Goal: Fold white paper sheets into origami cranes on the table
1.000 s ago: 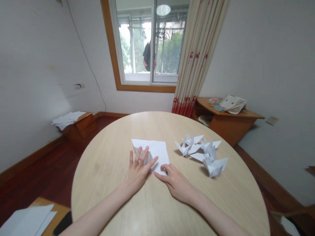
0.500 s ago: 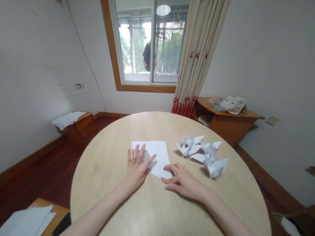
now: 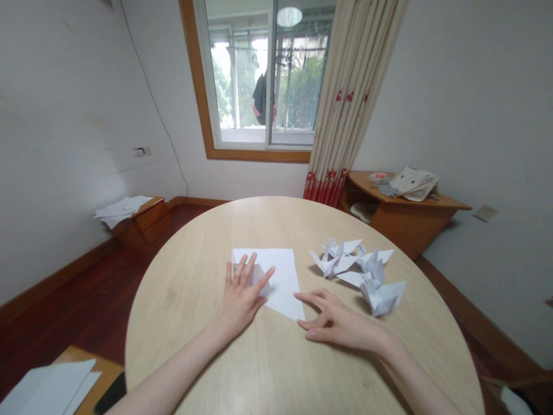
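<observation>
A white sheet of paper (image 3: 283, 276) lies on the round wooden table (image 3: 207, 369), its lower left part folded over. My left hand (image 3: 244, 294) rests flat on the folded side with its fingers spread. At the sheet's lower right corner is my right hand (image 3: 332, 317), its fingers apart and the fingertips at the paper's right edge. Nothing is gripped in either hand. Several folded paper cranes (image 3: 358, 271) sit in a cluster to the right of the sheet, beyond my right hand.
Loose white papers (image 3: 52, 383) lie on a low surface at the lower left, beside a dark object (image 3: 110, 395). More papers (image 3: 123, 208) top a small cabinet (image 3: 151, 222). A corner shelf (image 3: 401, 225) holding a pale bag (image 3: 412, 183) stands behind the table on the right.
My right hand has slid a little right and toward me, off the paper to its edge. My left hand stays on the fold. The whole view has shifted slightly.
</observation>
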A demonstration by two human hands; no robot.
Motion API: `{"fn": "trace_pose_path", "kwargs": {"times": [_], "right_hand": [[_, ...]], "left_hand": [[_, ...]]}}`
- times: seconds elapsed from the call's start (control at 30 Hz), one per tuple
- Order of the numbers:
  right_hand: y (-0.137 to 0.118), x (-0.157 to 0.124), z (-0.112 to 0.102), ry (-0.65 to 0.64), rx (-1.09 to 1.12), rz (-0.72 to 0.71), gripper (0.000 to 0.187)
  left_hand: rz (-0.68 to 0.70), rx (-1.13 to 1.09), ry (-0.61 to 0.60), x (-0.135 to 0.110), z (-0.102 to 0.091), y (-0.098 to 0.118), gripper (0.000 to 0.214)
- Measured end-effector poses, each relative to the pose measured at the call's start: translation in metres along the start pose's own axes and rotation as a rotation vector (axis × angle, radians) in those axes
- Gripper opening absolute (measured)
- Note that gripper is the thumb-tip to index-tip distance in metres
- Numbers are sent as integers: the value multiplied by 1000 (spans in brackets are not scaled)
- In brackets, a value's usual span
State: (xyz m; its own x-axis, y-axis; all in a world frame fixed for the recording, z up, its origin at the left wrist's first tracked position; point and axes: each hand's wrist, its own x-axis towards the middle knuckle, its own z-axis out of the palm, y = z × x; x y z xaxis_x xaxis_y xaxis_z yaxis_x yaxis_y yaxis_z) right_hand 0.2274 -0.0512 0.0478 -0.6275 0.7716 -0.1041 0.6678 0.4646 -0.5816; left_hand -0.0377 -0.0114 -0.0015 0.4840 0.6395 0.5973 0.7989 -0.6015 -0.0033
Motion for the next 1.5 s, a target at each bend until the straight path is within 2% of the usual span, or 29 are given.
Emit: {"fn": "trace_pose_path", "kwargs": {"times": [0.27, 0.43, 0.67, 0.93, 1.13, 1.23, 1.33, 1.5], "right_hand": [[8, 3, 9, 139, 39, -34, 20], [3, 9, 15, 258, 77, -49, 24], [5, 16, 22, 464, 165, -126, 30], [30, 26, 30, 557, 45, -117, 32], [39, 34, 39, 632, -5, -107, 31], [39, 35, 42, 647, -14, -94, 34], [40, 35, 43, 649, -7, -51, 37], [44, 37, 44, 617, 56, 38, 40]], "left_hand": [[8, -71, 34, -1, 2, -3, 84], [-43, -246, 83, 1, -2, -5, 86], [-109, -479, 163, -1, -12, -10, 74], [-349, -877, 220, 3, -27, -14, 72], [-530, -1039, 211, 8, -29, -22, 55], [-584, -1040, 163, 11, -27, -29, 43], [-627, -926, 140, 11, -18, -39, 32], [-721, -779, 190, 2, 10, -54, 39]]}}
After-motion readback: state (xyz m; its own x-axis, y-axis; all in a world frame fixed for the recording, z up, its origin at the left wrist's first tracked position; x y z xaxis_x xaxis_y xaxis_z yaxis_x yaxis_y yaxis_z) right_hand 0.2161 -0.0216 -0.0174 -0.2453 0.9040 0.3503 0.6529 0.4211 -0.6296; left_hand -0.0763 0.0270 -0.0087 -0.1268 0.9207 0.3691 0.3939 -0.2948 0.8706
